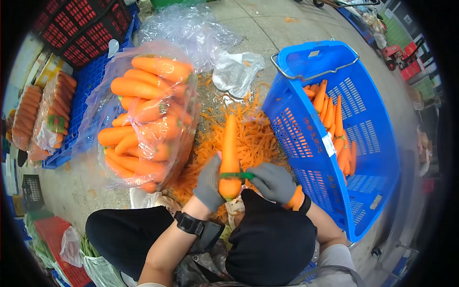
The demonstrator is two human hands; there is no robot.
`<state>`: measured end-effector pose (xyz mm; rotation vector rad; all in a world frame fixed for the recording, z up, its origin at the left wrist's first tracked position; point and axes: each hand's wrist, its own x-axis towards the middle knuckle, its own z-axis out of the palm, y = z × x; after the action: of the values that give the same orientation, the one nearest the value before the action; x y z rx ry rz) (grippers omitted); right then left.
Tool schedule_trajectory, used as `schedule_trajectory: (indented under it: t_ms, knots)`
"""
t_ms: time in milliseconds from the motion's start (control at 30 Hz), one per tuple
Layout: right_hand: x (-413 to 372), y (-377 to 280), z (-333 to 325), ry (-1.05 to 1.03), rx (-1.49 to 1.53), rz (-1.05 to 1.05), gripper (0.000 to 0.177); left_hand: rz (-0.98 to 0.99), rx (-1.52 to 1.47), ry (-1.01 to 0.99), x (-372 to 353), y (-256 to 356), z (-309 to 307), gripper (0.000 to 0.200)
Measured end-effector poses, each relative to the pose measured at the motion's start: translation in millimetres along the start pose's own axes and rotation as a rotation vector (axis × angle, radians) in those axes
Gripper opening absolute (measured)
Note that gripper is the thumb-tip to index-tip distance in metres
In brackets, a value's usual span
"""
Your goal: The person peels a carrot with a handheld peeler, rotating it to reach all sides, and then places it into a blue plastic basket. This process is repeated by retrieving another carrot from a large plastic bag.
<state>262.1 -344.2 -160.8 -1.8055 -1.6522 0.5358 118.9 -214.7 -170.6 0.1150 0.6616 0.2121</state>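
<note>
A large carrot [230, 143] stands tip up between my knees, its stem end low. My gloved left hand [209, 184] is wrapped round its lower left side. In my gloved right hand [275, 182] is a green peeler [237, 175], lying across the lower part of the carrot. Orange peelings [253, 136] are heaped on the ground beneath and beyond the hands. To the left, an open clear plastic bag [189, 126] holds many carrots. On the right, a blue basket [306, 165] with a metal handle contains smooth orange carrots.
Crumpled clear plastic [186, 33] and a white bag [237, 71] lie on the floor ahead. At the left are bagged carrots [55, 107], a blue pallet [93, 88] and dark crates [79, 28]. A red pallet truck [406, 60] stands at the far right.
</note>
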Motion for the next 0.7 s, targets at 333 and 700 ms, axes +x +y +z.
schedule_trajectory:
  t_ms: [333,700]
  knots:
    - [15.1,7.0,-18.0,0.178,0.067,-0.012,0.025,0.013,-0.119,-0.095,2.1,6.8,0.9,0.052]
    - [29.4,20.0,4.8,0.44,0.031,0.15,0.022,0.098,-0.015,-0.034,-4.9,7.2,7.7,0.047]
